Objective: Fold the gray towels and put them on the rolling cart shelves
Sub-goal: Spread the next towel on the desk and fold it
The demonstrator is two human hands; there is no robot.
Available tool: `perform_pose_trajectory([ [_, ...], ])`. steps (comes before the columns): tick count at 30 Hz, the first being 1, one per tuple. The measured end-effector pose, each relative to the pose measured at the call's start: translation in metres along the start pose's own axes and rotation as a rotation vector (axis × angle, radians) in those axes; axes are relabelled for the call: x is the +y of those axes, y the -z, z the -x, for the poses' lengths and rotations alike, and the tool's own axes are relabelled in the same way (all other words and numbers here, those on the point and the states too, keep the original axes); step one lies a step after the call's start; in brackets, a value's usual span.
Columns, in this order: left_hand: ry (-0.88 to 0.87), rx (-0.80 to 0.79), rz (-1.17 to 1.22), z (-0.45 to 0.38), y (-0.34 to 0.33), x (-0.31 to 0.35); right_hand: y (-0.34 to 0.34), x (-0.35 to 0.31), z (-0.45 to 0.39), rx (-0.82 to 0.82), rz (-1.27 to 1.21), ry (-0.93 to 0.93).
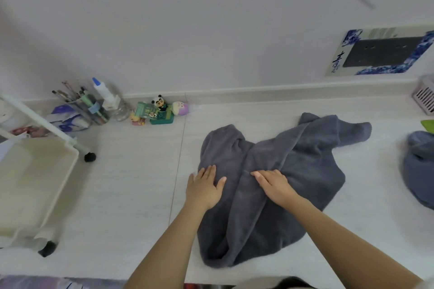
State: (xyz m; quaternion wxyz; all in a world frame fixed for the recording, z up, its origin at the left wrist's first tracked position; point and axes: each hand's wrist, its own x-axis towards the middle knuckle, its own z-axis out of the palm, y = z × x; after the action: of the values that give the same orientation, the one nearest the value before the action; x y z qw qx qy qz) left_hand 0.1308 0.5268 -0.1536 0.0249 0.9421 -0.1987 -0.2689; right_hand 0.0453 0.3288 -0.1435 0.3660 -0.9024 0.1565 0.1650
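While both bare forearms reach forward from the bottom edge, the hands lie flat on a crumpled gray towel point(270, 185) spread over the pale bench point(131, 195). The left hand point(204, 189) rests palm down on the towel's left edge, fingers straight and slightly spread, its outer side hanging over bare bench. The right hand point(273, 184) presses on a ridge of folds near the towel's middle, fingers straight and together, pointing left toward the other hand; the two are near but apart. Most of the cloth lies beyond and to the right of the hands, with a lobe trailing back toward the person between the arms. At the left stands a white rolling cart point(35, 185) on black wheels. At the right edge sits a second bundle of gray towel point(420, 169), well apart from the first. Farther back, against the wall, are a jar of brushes point(94, 108), a glue bottle point(103, 92), small toy figures point(159, 110), and a blue-bordered board point(382, 51).
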Motion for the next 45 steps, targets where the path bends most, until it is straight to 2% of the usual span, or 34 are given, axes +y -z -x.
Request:
perform_pose_trajectory([
  [6,0.337,0.02,0.034,0.025,0.0,-0.057,-0.012,-0.028,-0.012,0.101,0.008,0.079],
  [10,0.506,0.052,0.149,0.035,0.005,-0.092,-0.005,-0.035,-0.005,0.365,0.041,0.025],
  [13,0.434,0.122,0.179,0.034,0.007,-0.083,0.002,-0.029,-0.002,0.463,0.087,-0.001],
  [16,0.21,0.174,0.215,0.028,0.006,-0.054,0.002,-0.023,0.0,0.418,0.152,0.006],
  [18,0.031,0.136,0.247,0.025,0.003,-0.031,-0.002,-0.021,0.002,0.371,0.171,0.018],
  [20,-0.065,0.035,0.273,0.024,-0.003,-0.016,-0.004,-0.02,0.004,0.344,0.192,0.033],
  [22,-0.06,-0.06,0.226,0.022,-0.01,-0.014,-0.003,-0.018,0.006,0.338,0.206,0.029],
  [24,-0.008,-0.081,0.159,0.018,-0.013,-0.022,0.0,-0.016,0.006,0.362,0.203,-0.001],
  [32,0.357,-0.02,0.188,-0.004,0.019,-0.046,0.037,0.014,0.018,0.568,0.21,-0.255],
  [33,0.347,0.013,0.159,-0.005,0.021,-0.038,0.039,0.017,0.021,0.564,0.228,-0.274],
  [35,0.187,0.083,0.144,-0.006,0.022,-0.012,0.039,0.019,0.028,0.532,0.25,-0.314],
  [38,-0.13,-0.004,0.217,-0.005,0.011,0.028,0.036,0.022,0.038,0.496,0.257,-0.335],
  [40,-0.141,-0.085,0.204,-0.008,0.003,0.042,0.036,0.03,0.045,0.504,0.243,-0.338],
  [45,-0.009,-0.114,0.084,-0.017,0.011,0.051,0.037,0.055,0.062,0.462,0.257,-0.413],
])
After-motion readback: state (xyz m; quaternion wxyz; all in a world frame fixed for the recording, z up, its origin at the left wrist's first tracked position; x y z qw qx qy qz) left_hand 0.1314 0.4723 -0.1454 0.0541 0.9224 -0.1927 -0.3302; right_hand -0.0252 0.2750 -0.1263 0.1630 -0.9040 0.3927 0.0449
